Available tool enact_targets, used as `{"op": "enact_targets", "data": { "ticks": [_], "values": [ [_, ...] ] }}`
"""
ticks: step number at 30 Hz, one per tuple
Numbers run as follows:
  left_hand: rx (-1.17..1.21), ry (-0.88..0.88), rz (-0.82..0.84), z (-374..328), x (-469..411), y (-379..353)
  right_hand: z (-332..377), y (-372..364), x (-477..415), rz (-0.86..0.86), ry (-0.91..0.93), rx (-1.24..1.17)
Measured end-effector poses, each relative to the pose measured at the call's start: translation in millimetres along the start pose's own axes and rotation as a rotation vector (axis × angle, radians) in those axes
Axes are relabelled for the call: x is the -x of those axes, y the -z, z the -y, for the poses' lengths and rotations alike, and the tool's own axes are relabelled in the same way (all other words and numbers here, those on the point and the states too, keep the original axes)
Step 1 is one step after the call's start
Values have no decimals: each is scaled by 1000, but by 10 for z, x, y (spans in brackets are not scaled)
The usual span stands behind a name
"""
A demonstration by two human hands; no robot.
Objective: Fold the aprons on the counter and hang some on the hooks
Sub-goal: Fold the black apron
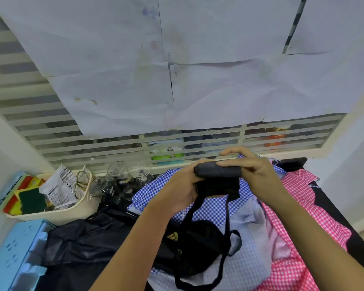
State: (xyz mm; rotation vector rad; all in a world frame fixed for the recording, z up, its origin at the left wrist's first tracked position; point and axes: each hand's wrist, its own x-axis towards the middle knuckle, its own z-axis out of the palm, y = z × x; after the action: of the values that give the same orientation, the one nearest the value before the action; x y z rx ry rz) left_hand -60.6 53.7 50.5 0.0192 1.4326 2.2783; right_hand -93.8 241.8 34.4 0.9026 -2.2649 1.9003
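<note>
Still early I reckon: left hand (181, 185) and right hand (254, 173) both grip a rolled-up black apron (218, 171) above the bench (328, 206), straps dangling, while the blue checked apron (210, 208), pink checked apron (298, 198) and another dark apron (88, 242) lie unfolded in a heap, with nothing hung that I can see.

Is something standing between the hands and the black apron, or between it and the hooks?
Nothing stands between them: both the left hand and the right hand grip the rolled black apron. No hook is in view, so that path cannot be judged.
</note>
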Motion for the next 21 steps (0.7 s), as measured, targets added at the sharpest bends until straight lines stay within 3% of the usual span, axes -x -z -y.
{"op": "enact_targets", "data": {
  "ticks": [4, 10, 15, 17, 19, 21],
  "values": [
    [95, 78, 386, 3, -5, 146, -6, 24, -145, -128, 57, 90],
    [204, 225, 142, -35, -150, -13, 15, 19, -336, -213, 293, 467],
    [249, 176, 140, -204, -284, 35, 3, 37, -418, -292, 493, 716],
    [176, 110, 123, -267, -351, 37, -17, 34, -403, -353, 435, 695],
    [111, 4, 87, -324, -434, 47, -3, -17, -395, -413, 213, 572],
    [93, -107, 9, -388, -506, 61, 14, -76, -380, -402, -100, 162]
  ]
}}
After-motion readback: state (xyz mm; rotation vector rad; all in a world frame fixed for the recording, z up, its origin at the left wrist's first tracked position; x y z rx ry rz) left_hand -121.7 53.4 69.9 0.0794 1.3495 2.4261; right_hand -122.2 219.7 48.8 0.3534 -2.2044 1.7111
